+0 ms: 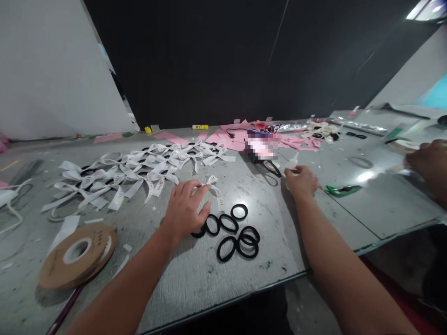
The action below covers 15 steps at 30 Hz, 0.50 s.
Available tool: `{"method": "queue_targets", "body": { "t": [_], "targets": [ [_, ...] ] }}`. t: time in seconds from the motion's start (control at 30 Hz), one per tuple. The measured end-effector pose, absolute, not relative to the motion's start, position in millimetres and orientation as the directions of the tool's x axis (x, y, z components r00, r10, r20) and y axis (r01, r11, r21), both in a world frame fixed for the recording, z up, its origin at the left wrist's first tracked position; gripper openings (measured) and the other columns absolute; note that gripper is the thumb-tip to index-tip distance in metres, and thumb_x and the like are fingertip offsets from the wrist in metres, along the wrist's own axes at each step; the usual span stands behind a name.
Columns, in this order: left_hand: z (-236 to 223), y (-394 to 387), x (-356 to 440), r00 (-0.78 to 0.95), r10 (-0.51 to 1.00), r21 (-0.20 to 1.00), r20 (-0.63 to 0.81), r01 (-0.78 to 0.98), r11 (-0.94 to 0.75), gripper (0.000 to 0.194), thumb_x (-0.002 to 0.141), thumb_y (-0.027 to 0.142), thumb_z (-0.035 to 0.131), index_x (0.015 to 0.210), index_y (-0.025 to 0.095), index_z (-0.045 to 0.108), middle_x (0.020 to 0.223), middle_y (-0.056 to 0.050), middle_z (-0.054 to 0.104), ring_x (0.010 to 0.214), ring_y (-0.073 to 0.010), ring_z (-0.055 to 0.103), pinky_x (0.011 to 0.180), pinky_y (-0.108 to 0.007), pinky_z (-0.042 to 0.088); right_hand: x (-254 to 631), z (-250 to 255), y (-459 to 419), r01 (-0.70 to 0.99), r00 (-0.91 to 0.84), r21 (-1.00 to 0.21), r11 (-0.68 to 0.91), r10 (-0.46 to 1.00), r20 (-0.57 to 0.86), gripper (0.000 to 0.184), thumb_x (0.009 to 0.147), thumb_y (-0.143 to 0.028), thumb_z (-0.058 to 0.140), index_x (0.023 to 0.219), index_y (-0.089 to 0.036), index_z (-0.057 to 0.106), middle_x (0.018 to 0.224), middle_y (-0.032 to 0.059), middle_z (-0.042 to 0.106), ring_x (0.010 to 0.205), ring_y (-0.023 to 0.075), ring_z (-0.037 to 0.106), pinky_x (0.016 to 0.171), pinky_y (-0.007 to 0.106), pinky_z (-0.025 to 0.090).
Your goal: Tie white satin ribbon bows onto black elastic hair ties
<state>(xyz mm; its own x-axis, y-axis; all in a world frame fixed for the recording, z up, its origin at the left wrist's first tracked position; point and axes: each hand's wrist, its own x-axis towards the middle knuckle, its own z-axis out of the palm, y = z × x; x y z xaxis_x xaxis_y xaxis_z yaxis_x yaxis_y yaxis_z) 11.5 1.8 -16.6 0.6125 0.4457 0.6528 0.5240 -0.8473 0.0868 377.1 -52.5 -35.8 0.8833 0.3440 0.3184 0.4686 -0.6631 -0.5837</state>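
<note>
My left hand is low over the table, thumb and fingers apart. Just past its fingertips lies a white printed ribbon bow, and a black hair tie partly shows under the thumb side. Several more black hair ties lie loose to its right. My right hand is closed at the table around a small whitish bottle with a pointed nozzle, mostly hidden by the fingers. Left of centre spreads a pile of white ribbon bows on black hair ties.
A brown ribbon spool lies front left. Pink scraps, a yellow glue stick and a phone-like device, partly blurred, are at the back. Green-handled snips lie right. A co-worker's hand is at far right.
</note>
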Motion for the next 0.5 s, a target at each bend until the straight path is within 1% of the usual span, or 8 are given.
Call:
{"method": "queue_targets", "body": {
  "t": [0.07,0.13,0.17,0.23,0.3,0.33,0.4,0.5],
  "targets": [
    [-13.9,-3.7,12.3,0.574,0.441,0.084,0.69,0.541,-0.837,0.044,0.089,0.031,0.056,0.129,0.014,0.056,0.119,-0.016,0.056,0.111,-0.0309,0.052,0.095,-0.048,0.042,381.5,-37.4,-53.5,0.485,0.875,-0.551,-0.679,0.367,0.317,0.022,0.083,-0.031,0.057,0.099,-0.017,0.062,0.107,0.0156,0.068,0.111,0.0357,0.055,0.096,0.053,0.036],
    [-12.5,-7.6,14.2,0.558,0.426,0.071,0.712,0.546,-0.835,0.047,0.089,0.031,0.056,0.132,0.014,0.053,0.125,-0.017,0.053,0.117,-0.0322,0.049,0.099,-0.049,0.04,384.7,-38.0,-52.2,0.494,0.869,-0.527,-0.691,0.375,0.323,0.025,0.083,-0.03,0.056,0.103,-0.016,0.061,0.113,0.017,0.065,0.113,0.0345,0.055,0.097,0.051,0.035],
    [-12.3,-9.0,15.4,0.572,0.413,0.055,0.709,0.539,-0.84,0.047,0.089,0.031,0.057,0.133,0.015,0.052,0.127,-0.017,0.053,0.119,-0.0327,0.048,0.099,-0.049,0.039,385.3,-38.0,-50.6,0.497,0.867,-0.519,-0.695,0.373,0.331,0.03,0.083,-0.032,0.057,0.108,-0.015,0.06,0.118,0.018,0.063,0.114,0.0342,0.054,0.098,0.05,0.035],
    [-12.6,-11.0,18.1,0.627,0.392,0.023,0.673,0.512,-0.859,0.045,0.09,0.031,0.056,0.132,0.017,0.053,0.128,-0.016,0.053,0.12,-0.0331,0.048,0.099,-0.049,0.039,384.7,-37.8,-46.2,0.501,0.863,-0.502,-0.705,0.363,0.351,0.048,0.081,-0.039,0.061,0.122,-0.014,0.053,0.127,0.0201,0.058,0.119,0.0351,0.05,0.099,0.049,0.034],
    [-13.6,-12.2,20.4,0.675,0.392,0.011,0.625,0.494,-0.869,0.042,0.091,0.03,0.055,0.131,0.018,0.053,0.127,-0.015,0.055,0.119,-0.0328,0.048,0.099,-0.049,0.039,382.4,-37.9,-42.2,0.523,0.85,-0.45,-0.724,0.4,0.343,0.062,0.082,-0.046,0.061,0.133,-0.013,0.045,0.131,0.0219,0.055,0.122,0.0372,0.048,0.099,0.05,0.035],
    [-14.2,-12.4,21.4,0.685,0.397,0.01,0.61,0.494,-0.869,0.041,0.091,0.03,0.054,0.13,0.018,0.053,0.127,-0.015,0.055,0.119,-0.0327,0.049,0.098,-0.049,0.039,381.4,-38.0,-41.0,0.543,0.838,-0.413,-0.731,0.438,0.327,0.062,0.084,-0.047,0.058,0.135,-0.013,0.045,0.131,0.0218,0.056,0.122,0.038,0.048,0.098,0.051,0.035],
    [-15.3,-12.0,22.4,0.692,0.398,0.0,0.602,0.499,-0.867,0.04,0.091,0.028,0.054,0.13,0.018,0.053,0.126,-0.014,0.057,0.118,-0.0323,0.049,0.098,-0.049,0.038,381.3,-37.8,-40.0,0.59,0.807,-0.35,-0.728,0.514,0.29,0.052,0.088,-0.044,0.052,0.132,-0.016,0.05,0.129,0.0203,0.058,0.122,0.0385,0.048,0.097,0.053,0.036],
    [-16.6,-9.7,21.9,0.686,0.385,-0.02,0.617,0.503,-0.864,0.038,0.091,0.025,0.053,0.128,0.017,0.054,0.123,-0.014,0.059,0.116,-0.0314,0.051,0.098,-0.049,0.039,389.7,-33.1,-38.8,0.617,0.786,-0.324,-0.717,0.545,0.291,0.039,0.09,-0.031,0.046,0.125,-0.018,0.057,0.128,0.0199,0.058,0.122,0.0382,0.048,0.096,0.053,0.036]
  ]
}}
